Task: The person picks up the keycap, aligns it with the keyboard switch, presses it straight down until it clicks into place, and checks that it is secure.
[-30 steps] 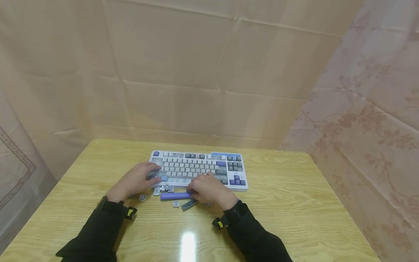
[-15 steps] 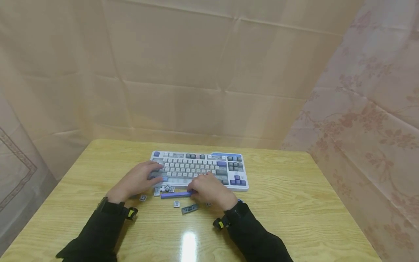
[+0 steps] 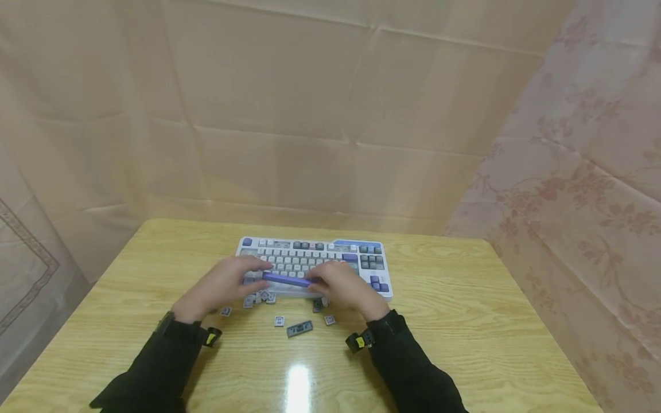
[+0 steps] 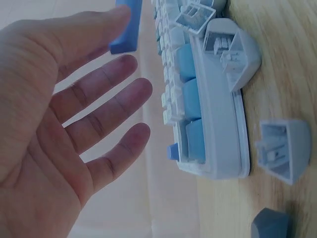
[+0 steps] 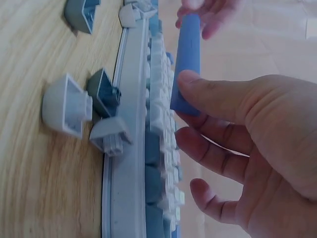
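Note:
A long purple-blue spacebar keycap [image 3: 286, 279] is held level over the bottom rows of a white keyboard [image 3: 294, 261]. My left hand [image 3: 227, 281] pinches its left end; in the left wrist view the thumb lies on the keycap, the other fingers spread apart. The right end is pinched by my right hand [image 3: 343, 284], thumb on the near face, as the right wrist view shows. Blue-grey and white keycaps fill much of the keyboard. Small loose keycaps [image 3: 258, 298] lie along its front edge, several upside down with stems showing.
Nearer on the wooden table [image 3: 465, 321] lie a long dark grey keycap [image 3: 299, 328] and small white ones, such as a square keycap [image 3: 279, 321]. A dark keycap [image 3: 317, 305] sits by the keyboard's front edge. Beige cloth [image 3: 310, 143] hangs behind the table.
The spacebar keycap has come up off the table and moved forward over the keyboard. My left hand has shifted right from the keyboard's left side to take hold of its other end.

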The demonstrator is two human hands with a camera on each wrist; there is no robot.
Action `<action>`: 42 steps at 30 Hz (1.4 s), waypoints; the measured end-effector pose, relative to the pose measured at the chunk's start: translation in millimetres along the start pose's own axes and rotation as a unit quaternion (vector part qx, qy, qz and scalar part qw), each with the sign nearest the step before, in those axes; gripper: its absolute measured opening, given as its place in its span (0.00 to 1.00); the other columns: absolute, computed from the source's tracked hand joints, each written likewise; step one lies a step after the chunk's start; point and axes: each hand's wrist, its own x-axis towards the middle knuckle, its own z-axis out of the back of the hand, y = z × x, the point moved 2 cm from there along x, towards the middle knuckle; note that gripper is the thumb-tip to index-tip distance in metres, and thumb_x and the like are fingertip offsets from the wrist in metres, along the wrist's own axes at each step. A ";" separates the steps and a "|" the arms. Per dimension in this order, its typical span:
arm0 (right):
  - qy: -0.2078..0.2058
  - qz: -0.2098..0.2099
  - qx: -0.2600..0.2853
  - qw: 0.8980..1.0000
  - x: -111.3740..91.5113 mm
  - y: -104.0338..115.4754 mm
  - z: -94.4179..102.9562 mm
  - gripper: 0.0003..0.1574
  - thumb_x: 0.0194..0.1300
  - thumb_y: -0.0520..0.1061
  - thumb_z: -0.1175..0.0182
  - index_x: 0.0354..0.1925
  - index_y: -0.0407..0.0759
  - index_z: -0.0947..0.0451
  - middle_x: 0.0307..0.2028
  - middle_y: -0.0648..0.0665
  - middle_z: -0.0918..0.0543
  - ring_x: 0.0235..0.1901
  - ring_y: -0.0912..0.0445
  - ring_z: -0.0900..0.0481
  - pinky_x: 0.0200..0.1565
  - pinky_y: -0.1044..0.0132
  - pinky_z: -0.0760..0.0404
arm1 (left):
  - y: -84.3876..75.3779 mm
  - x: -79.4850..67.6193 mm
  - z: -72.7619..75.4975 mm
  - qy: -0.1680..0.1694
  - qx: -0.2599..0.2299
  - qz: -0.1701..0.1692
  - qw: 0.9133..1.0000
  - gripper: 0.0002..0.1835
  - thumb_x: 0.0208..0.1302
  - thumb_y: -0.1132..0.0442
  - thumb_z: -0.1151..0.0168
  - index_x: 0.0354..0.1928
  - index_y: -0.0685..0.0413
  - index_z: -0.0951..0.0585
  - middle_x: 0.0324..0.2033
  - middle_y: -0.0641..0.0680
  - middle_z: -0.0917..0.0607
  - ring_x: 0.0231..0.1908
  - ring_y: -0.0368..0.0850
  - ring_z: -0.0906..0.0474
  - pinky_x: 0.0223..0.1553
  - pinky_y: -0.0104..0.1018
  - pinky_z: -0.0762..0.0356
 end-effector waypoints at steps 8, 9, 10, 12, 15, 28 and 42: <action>0.011 -0.018 0.030 0.999 -2.1 -6.3 1.3 0.16 0.64 0.49 0.40 0.49 0.48 0.18 0.41 0.54 0.16 0.38 0.65 0.22 0.43 0.70 0.24 | -1.4 2.1 -11.2 0.010 0.035 -0.004 0.999 0.20 0.54 0.57 0.31 0.51 0.44 0.18 0.45 0.45 0.16 0.43 0.40 0.22 0.46 0.40 0.24; 0.012 -0.018 0.031 0.999 -2.4 -6.7 1.2 0.16 0.64 0.49 0.40 0.50 0.48 0.18 0.41 0.54 0.16 0.38 0.65 0.22 0.43 0.70 0.24 | -1.6 2.4 -12.3 0.011 0.039 -0.003 0.999 0.20 0.53 0.57 0.31 0.51 0.44 0.18 0.44 0.44 0.16 0.41 0.39 0.22 0.44 0.38 0.24; 0.013 -0.018 0.031 0.999 -2.5 -7.2 0.9 0.17 0.64 0.49 0.40 0.50 0.47 0.19 0.41 0.54 0.16 0.38 0.65 0.22 0.43 0.70 0.24 | -1.9 2.9 -13.3 0.011 0.044 -0.003 0.999 0.20 0.53 0.57 0.30 0.51 0.43 0.17 0.42 0.44 0.16 0.39 0.38 0.22 0.42 0.37 0.24; 0.015 -0.019 0.032 0.999 -2.3 -7.9 0.4 0.18 0.64 0.49 0.41 0.51 0.47 0.20 0.40 0.53 0.16 0.37 0.65 0.22 0.42 0.70 0.24 | -2.4 4.1 -14.9 0.006 0.056 -0.001 0.998 0.19 0.52 0.57 0.30 0.49 0.44 0.16 0.39 0.43 0.16 0.36 0.37 0.22 0.38 0.35 0.24; 0.015 -0.021 0.032 0.999 -1.3 -9.1 -0.8 0.18 0.65 0.50 0.41 0.52 0.46 0.21 0.39 0.53 0.17 0.35 0.65 0.23 0.40 0.71 0.24 | -3.7 5.8 -15.7 -0.005 0.072 -0.001 0.997 0.18 0.51 0.58 0.29 0.46 0.44 0.15 0.35 0.43 0.17 0.33 0.38 0.24 0.34 0.34 0.24; -0.027 -0.030 0.032 0.999 -0.5 -11.3 -1.4 0.17 0.61 0.48 0.37 0.48 0.48 0.22 0.38 0.54 0.19 0.35 0.65 0.24 0.38 0.71 0.24 | -7.7 5.0 -13.4 -0.052 0.084 -0.001 0.995 0.17 0.54 0.56 0.31 0.46 0.51 0.15 0.36 0.47 0.17 0.36 0.41 0.24 0.37 0.39 0.24; -0.028 -0.029 -0.009 0.999 -0.2 -11.7 -3.4 0.16 0.61 0.50 0.37 0.48 0.50 0.19 0.42 0.54 0.18 0.42 0.63 0.23 0.45 0.68 0.25 | -3.5 5.7 -18.5 -0.043 0.097 0.004 0.994 0.16 0.53 0.56 0.30 0.44 0.50 0.15 0.35 0.47 0.17 0.36 0.42 0.23 0.38 0.38 0.24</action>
